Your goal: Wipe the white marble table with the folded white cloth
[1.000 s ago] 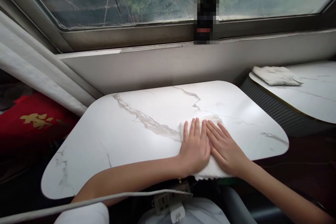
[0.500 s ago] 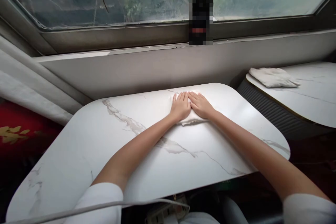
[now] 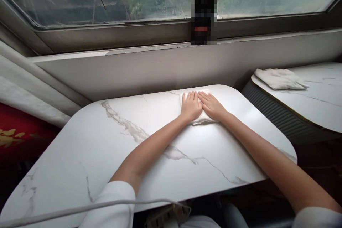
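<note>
A white folded cloth (image 3: 204, 118) lies on the white marble-patterned table (image 3: 112, 164), near its far edge. My left hand (image 3: 191, 106) rests flat on the cloth, fingers stretched forward. Beside it my right hand (image 3: 212, 105) is also laid flat on the cloth, its fingers pointing forward and left. The two hands touch along their inner sides and cover most of the cloth. Neither hand's fingers are wrapped round anything.
A second marble-patterned table (image 3: 323, 82) stands at the right with another white cloth (image 3: 281, 79) on it. Behind are a low wall and window frame (image 3: 117, 36). A grey cable (image 3: 101, 205) crosses the front; a white curtain (image 3: 29, 92) hangs left.
Both hands and the cloth under them have slid a little to the right across the table. The hands stay flat and side by side.
</note>
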Demonstrator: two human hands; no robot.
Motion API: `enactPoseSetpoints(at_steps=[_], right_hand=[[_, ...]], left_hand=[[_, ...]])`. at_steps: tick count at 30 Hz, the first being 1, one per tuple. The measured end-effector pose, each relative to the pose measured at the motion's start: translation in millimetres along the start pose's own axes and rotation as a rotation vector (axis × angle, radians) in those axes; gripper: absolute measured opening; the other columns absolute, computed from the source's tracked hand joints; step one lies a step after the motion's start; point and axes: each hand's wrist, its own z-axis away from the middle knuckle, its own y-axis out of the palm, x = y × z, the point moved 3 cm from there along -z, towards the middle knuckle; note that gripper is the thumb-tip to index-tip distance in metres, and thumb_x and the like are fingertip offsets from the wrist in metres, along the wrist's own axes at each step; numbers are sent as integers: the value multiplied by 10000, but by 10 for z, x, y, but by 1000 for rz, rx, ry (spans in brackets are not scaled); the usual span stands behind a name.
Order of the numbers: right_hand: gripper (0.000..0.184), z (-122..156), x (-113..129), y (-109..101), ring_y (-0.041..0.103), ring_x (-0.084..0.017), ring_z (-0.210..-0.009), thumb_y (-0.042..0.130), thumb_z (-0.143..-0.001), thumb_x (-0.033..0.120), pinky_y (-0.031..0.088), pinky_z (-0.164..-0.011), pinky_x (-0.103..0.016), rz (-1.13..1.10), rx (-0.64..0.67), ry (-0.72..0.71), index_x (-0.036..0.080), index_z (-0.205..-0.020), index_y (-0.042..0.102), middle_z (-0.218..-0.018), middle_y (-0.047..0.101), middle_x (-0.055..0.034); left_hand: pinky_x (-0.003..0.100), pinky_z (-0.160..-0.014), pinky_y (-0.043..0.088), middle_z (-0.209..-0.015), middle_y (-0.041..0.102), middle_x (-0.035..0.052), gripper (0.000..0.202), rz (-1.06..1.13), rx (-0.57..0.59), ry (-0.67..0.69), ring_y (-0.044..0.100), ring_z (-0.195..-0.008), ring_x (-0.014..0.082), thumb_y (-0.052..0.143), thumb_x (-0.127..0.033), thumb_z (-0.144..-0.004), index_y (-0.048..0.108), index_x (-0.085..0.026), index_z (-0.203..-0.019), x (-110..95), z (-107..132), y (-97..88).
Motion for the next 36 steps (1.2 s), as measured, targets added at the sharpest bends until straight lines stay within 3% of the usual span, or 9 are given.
enactPoseSetpoints(at_steps=[4, 9, 12, 14, 19, 23, 29, 32, 36], right_hand=[[538, 826, 40, -188, 193, -178, -1394, 182, -950, 262, 204, -1128, -442, -4, -13, -35, 146, -1475, 205, -1509, 270, -71], [580, 1949, 227, -458, 175, -184, -1397, 196, -952, 246, 235, -1126, -448, 80, -57, -8, 235, -1494, -12, -1534, 183, -12], [613, 2328, 295, -515, 209, -217, -1387, 202, -933, 222, 270, -1104, -485, 188, -70, 89, 217, -1488, -57, -1525, 208, -36], [612, 2378, 275, -493, 235, -232, -1378, 200, -925, 213, 300, -1086, -494, 231, -42, 186, 188, -1489, -36, -1510, 258, -65], [559, 1882, -42, -375, 289, -237, -1357, 211, -921, 235, 313, -1078, -487, 147, -16, 387, 159, -1474, 216, -1468, 358, -95], [540, 1187, -489, -320, 276, -206, -1364, 224, -903, 225, 245, -1118, -456, 48, -53, 316, 133, -1415, 368, -1468, 354, -87], [544, 313, -1192, -224, 281, -177, -1364, 277, -871, 209, 210, -1130, -441, -66, -19, 170, 170, -1401, 395, -1466, 355, -42], [551, 114, -1390, -194, 283, -169, -1364, 281, -863, 203, 203, -1134, -430, -88, -11, 173, 163, -1401, 395, -1467, 356, -41], [556, 123, -1440, -211, 262, -172, -1371, 259, -871, 200, 195, -1138, -423, -81, -8, 197, 112, -1408, 375, -1477, 329, -72]], left_hand=[[474, -1147, 66, -1482, 306, 151, 564, 40, 5, 52, 197, -1392, 255, 205, -285, -936, 293, -4, -1417, -563, 537, -31], [501, -1146, 50, -1488, 266, 197, 597, 132, 62, 265, 149, -1399, 298, 201, -323, -945, 268, 40, -1414, -1242, 1173, -111], [500, -1144, 79, -1493, 257, 193, 595, 149, 92, 358, 145, -1399, 303, 210, -331, -949, 256, 27, -1421, -1455, 1339, -145], [486, -1144, 97, -1498, 257, 177, 582, 136, 100, 388, 153, -1398, 293, 210, -326, -954, 247, 8, -1428, -1498, 1332, -143], [463, -1140, 115, -1490, 299, 134, 544, 130, 75, 330, 208, -1387, 248, 198, -305, -954, 285, -45, -1423, -1377, 897, -27], [449, -1142, 90, -1482, 319, 128, 542, 134, 48, 182, 230, -1381, 240, 212, -284, -941, 317, -43, -1415, -1214, 259, 134], [452, -1141, 79, -1469, 334, 151, 552, 123, -4, -22, 235, -1375, 266, 225, -257, -933, 314, 9, -1408, -1047, -602, 322], [455, -1141, 80, -1471, 328, 151, 550, 114, 6, -31, 230, -1375, 268, 237, -253, -933, 311, 12, -1409, -1019, -845, 373], [456, -1140, 69, -1473, 323, 153, 540, 84, 11, 7, 230, -1376, 263, 228, -253, -942, 318, 3, -1409, -1035, -945, 400]])
